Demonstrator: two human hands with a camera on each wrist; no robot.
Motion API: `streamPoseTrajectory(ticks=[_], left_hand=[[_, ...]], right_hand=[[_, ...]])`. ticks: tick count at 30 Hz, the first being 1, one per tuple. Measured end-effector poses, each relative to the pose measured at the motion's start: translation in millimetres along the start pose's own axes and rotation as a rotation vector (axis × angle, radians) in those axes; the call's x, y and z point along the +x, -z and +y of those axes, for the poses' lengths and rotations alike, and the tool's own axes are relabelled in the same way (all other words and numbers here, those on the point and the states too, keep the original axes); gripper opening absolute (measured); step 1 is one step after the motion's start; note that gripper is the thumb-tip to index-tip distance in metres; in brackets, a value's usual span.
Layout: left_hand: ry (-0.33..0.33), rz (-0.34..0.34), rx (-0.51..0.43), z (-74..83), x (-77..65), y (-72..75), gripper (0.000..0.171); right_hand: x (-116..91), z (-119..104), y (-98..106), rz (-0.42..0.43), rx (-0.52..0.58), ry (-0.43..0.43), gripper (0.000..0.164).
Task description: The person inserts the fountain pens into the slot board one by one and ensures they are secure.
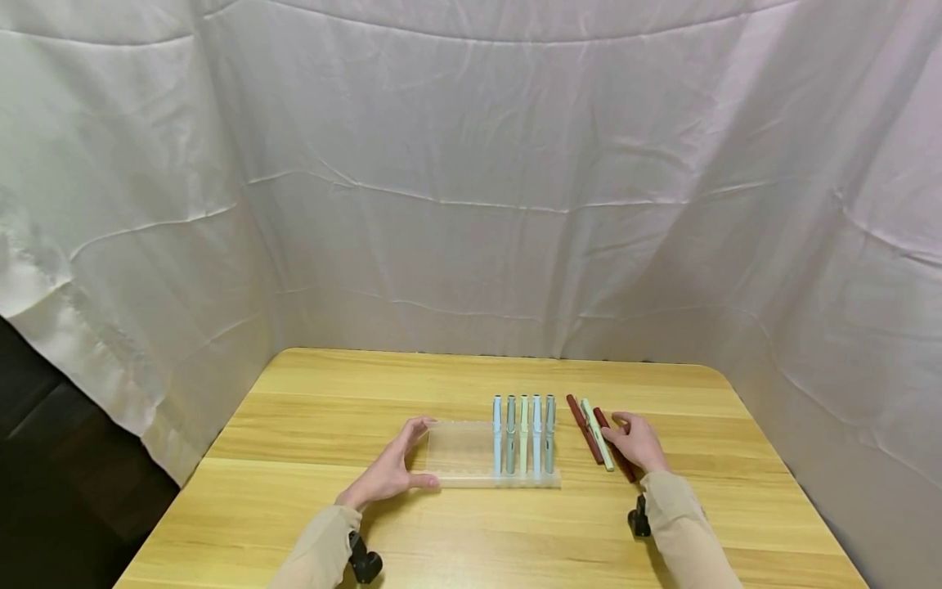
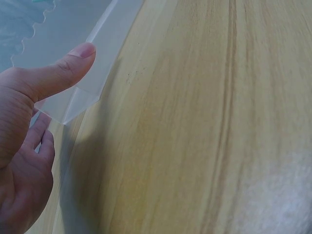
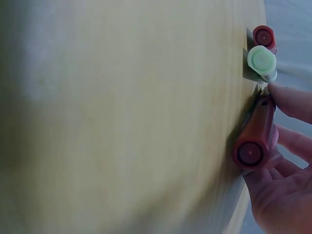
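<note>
My left hand [image 1: 390, 474] grips the left end of a clear plastic pen rack [image 1: 459, 451], thumb on its front edge and fingers at the back. In the left wrist view, the thumb presses the rack's clear lip [image 2: 105, 58]. Several pens in pale blue, grey-green and light green, such as this light green pen [image 1: 524, 433], lie side by side in its right half. My right hand [image 1: 639, 443] pinches a dark red pen [image 3: 256, 136] lying on the table. Just left of it are a light green pen [image 1: 598, 435] and another dark red pen [image 1: 585, 429].
The wooden table [image 1: 471, 540] has rounded far corners. Pale curtains [image 1: 471, 204] hang behind it and along both sides. A dark surface [image 1: 66, 458] shows beyond the left edge. Each wrist wears a small black camera [image 1: 364, 560].
</note>
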State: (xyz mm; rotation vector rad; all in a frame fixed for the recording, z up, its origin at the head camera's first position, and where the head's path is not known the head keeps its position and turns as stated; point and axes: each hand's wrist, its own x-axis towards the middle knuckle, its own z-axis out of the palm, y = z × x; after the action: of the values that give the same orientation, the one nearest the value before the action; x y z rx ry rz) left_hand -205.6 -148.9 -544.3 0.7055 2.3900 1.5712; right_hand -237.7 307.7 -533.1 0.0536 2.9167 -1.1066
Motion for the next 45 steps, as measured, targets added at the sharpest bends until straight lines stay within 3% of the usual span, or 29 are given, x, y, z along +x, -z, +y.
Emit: streamPoseTrajectory(ticks=[10, 20, 31, 45], left_hand=[[0.023, 0.002, -0.019, 1.8, -0.8, 0.1, 0.098], [-0.008, 0.005, 0.008, -0.5, -1.2, -0.7, 0.096], [-0.014, 0.006, -0.001, -1.6, 0.1, -1.5, 0.096], [-0.012, 0.003, 0.009, 0.0, 0.4, -0.2, 0.097]], right_hand=[[-0.7, -1.4, 1.2, 0.001, 0.032, -0.010, 0.048], [0.9, -1.3, 0.2, 0.038, -0.010, -0.007, 0.044], [-4.2, -3.2, 2.4, 0.090, 0.017, -0.008, 0.040], [-12.3, -17.2, 11.9, 0.099, 0.243, -0.019, 0.051]])
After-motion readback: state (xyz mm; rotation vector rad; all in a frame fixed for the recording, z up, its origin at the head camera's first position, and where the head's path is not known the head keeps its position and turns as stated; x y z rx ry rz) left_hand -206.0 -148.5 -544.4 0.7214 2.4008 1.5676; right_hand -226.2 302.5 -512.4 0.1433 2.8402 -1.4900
